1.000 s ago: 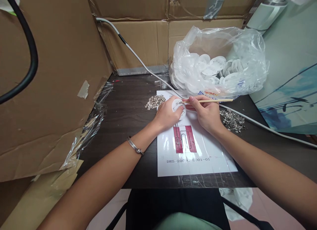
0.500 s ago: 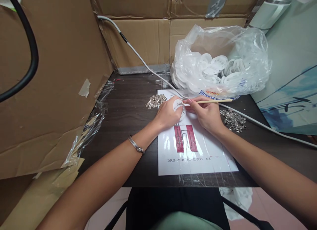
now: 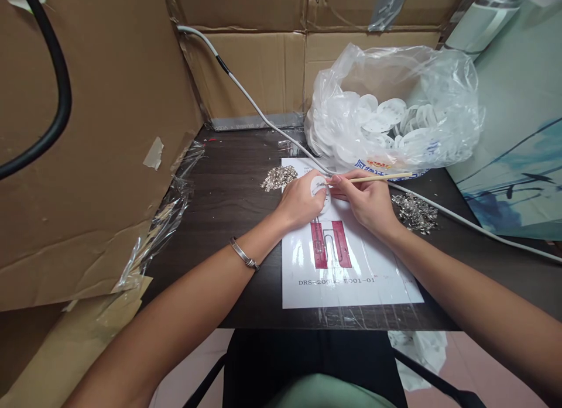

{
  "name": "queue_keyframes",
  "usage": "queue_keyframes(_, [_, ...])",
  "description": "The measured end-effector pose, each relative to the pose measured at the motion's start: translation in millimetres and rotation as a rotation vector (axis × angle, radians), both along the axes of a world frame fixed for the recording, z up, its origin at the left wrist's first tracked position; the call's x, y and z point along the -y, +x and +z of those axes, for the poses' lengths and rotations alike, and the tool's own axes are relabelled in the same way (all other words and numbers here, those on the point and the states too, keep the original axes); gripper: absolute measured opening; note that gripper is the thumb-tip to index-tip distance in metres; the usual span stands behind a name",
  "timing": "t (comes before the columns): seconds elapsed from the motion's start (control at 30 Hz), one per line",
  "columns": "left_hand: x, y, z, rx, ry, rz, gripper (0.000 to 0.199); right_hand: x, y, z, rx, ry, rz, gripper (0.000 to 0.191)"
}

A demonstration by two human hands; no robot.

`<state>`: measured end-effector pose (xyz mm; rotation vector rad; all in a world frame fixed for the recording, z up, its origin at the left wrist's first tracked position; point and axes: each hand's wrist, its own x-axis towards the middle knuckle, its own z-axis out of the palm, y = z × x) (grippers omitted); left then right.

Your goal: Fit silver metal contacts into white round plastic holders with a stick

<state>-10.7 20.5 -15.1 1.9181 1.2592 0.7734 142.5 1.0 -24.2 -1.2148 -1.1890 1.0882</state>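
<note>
My left hand (image 3: 302, 200) is closed around a round white disc (image 3: 319, 187), its thumb lying across the face. Small dark marks or parts show on the disc, too small to make out. In my right hand (image 3: 371, 202) a thin wooden stick (image 3: 384, 177) is pinched; one end points at the disc and the other sticks out to the right. Both hands are over a white printed sheet (image 3: 351, 291) with a red and white drawing. Small metal pieces lie in a pile (image 3: 277, 178) by my left hand and in another pile (image 3: 416, 213) right of my right hand.
A clear plastic bag (image 3: 329, 121) full of white discs stands at the back right. A grey cable (image 3: 259, 112) crosses the dark table (image 3: 228, 185) diagonally. Cardboard walls (image 3: 96, 162) close off the left and back. A pale bottle (image 3: 480, 24) is at the upper right.
The whole view has shifted slightly. Both hands keep their hold, with the stick's tip still at the disc; little else differs.
</note>
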Motion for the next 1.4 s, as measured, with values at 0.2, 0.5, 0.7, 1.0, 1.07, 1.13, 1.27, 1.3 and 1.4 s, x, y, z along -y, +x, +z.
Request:
queue_keyframes(0.2, [-0.4,0.3,-0.7,0.016,-0.011,0.008,0.014,-0.7,-0.4,0.2,-0.001,-0.009,-0.002,0.028])
queue_keyframes(0.5, [-2.6,-0.8,-2.1,0.100,-0.013,-0.010,0.015,1.3,-1.9,2.0,0.008,0.015,-0.035,0.023])
queue_keyframes(0.7, [-3.3,-1.8,-2.5,0.126,-0.026,-0.004,0.014,4.9,-2.4,6.2,0.066,0.063,-0.045,0.020])
queue_keyframes(1.0, [-3.2,-0.8,-1.8,0.152,-0.015,0.001,0.014,3.2,-4.8,1.0,0.008,0.083,-0.062,0.025])
queue_keyframes(1.07, [-3.2,-0.3,-2.2,0.140,-0.016,0.004,0.014,2.4,-5.2,0.5,0.011,0.094,-0.071,0.025])
queue_keyframes(1.13, [-3.4,0.0,-2.9,0.125,-0.010,0.000,0.014,1.7,-5.3,0.7,0.031,0.104,-0.078,0.024])
queue_keyframes(1.27, [-4.4,0.4,-4.1,0.108,0.000,0.002,0.016,0.8,-4.4,2.0,0.062,0.099,-0.076,0.025])
queue_keyframes(1.3, [-4.7,0.3,-4.3,0.113,-0.005,0.005,0.016,0.8,-4.0,2.2,0.058,0.095,-0.070,0.025])
queue_keyframes(1.4, [-5.4,-0.1,-4.6,0.143,-0.023,0.017,0.018,1.3,-3.0,2.2,0.026,0.088,-0.046,0.025])
